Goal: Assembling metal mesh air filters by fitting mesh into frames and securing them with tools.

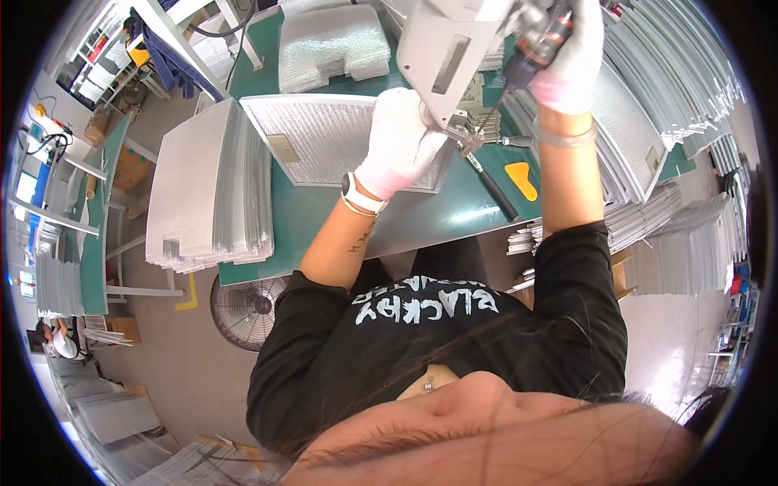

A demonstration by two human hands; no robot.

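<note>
Nearest is the person's head (486, 437), while above the far desk (389, 223) the right hand (577, 69) closes around a power screwdriver (536, 53), whose bit (495, 112), if tilted, may slip toward the left hand (401, 139), curled by the white housing (429, 53), its hold unclear.

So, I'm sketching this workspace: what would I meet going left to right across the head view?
Green side bench → stack of silver panels → gloved left hand → yellow scraper → gloved right hand → upper-right panel stack.

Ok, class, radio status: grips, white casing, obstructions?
Left grip at white casing's lower corner. Right grip holding power drill. Nothing plainly blocking; yellow scraper nearby.
</note>
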